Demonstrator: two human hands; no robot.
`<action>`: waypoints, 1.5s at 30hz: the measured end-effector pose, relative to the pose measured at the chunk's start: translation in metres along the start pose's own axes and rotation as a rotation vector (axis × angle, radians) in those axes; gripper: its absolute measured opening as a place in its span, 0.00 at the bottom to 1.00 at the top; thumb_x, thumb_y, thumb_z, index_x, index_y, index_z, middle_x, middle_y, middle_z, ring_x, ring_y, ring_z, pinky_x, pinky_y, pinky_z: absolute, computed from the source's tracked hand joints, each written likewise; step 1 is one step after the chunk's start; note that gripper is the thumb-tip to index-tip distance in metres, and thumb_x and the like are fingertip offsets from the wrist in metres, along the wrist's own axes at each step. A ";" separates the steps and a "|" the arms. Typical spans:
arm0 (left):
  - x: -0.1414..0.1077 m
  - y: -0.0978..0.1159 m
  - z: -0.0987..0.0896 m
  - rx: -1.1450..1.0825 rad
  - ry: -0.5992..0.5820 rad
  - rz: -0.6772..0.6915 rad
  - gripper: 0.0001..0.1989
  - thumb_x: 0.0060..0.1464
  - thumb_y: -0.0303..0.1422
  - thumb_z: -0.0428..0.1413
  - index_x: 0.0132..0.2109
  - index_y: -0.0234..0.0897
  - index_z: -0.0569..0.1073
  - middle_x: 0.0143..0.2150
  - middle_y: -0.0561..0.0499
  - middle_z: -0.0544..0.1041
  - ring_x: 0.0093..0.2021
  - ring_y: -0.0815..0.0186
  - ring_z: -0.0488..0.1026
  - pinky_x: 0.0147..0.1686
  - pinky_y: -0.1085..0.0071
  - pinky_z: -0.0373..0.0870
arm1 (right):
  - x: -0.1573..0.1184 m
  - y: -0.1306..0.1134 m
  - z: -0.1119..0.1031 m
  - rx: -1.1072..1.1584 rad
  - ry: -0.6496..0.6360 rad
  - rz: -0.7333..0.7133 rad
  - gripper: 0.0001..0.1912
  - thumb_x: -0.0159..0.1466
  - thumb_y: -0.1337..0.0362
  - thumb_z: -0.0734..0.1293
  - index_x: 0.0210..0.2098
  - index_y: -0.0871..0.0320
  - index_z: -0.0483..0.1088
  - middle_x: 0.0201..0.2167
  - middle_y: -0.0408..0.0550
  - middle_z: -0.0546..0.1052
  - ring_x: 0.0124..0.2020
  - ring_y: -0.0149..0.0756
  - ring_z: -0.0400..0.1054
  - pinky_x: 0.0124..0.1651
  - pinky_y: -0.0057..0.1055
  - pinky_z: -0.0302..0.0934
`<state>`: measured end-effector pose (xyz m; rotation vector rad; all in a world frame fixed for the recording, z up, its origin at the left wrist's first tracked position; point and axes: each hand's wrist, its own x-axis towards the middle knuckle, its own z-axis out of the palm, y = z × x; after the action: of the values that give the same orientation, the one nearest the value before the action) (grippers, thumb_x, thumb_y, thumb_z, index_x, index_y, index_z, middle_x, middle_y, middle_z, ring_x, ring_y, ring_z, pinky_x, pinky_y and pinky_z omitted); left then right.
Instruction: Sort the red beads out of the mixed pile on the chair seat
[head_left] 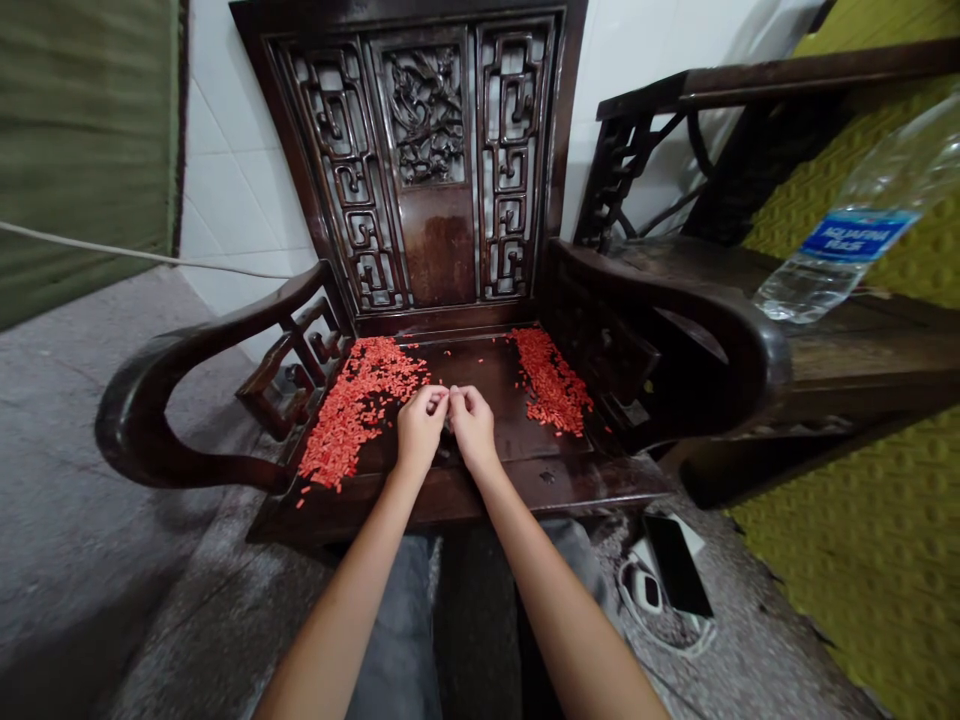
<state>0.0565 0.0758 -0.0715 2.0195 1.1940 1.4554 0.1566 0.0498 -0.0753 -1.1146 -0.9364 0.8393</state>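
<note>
My left hand (421,425) and my right hand (472,425) meet fingertip to fingertip over the middle of a dark wooden chair seat (480,370). Both are closed in a pinch, and what they hold is too small to make out. A large spread of small red pieces (349,400) covers the left side of the seat, close to my left hand. Another heap of the same red pieces (553,385) lies on the right side, beyond my right hand. A few single pieces are scattered between the two heaps.
Curved armrests (142,400) flank the seat, and a carved backrest (442,240) rises behind it. At right a water bottle (847,235) leans over a wooden shelf (862,350). A black phone (679,565) and a white cable with a plug (646,590) lie on the lower right.
</note>
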 end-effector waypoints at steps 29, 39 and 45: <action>0.004 -0.001 0.005 -0.557 -0.046 -0.267 0.15 0.53 0.43 0.65 0.40 0.35 0.79 0.37 0.47 0.81 0.36 0.64 0.78 0.37 0.70 0.73 | 0.001 -0.008 0.001 0.211 -0.014 0.059 0.21 0.63 0.47 0.67 0.24 0.54 0.62 0.15 0.36 0.62 0.17 0.28 0.53 0.22 0.26 0.50; 0.007 0.004 -0.003 -0.817 -0.072 -0.477 0.17 0.50 0.41 0.68 0.42 0.36 0.78 0.36 0.50 0.78 0.31 0.70 0.72 0.30 0.75 0.68 | -0.003 -0.018 0.004 0.337 -0.119 0.096 0.13 0.60 0.52 0.67 0.32 0.56 0.70 0.20 0.37 0.66 0.17 0.27 0.54 0.19 0.25 0.46; 0.008 0.007 -0.007 -0.912 -0.087 -0.525 0.15 0.49 0.38 0.68 0.42 0.36 0.78 0.36 0.51 0.76 0.32 0.71 0.71 0.31 0.75 0.68 | -0.003 -0.017 0.003 0.371 -0.170 0.122 0.15 0.59 0.51 0.69 0.34 0.57 0.72 0.20 0.37 0.66 0.16 0.25 0.52 0.18 0.25 0.44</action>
<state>0.0538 0.0768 -0.0593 1.0403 0.7205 1.2737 0.1544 0.0445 -0.0586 -0.7929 -0.8143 1.1692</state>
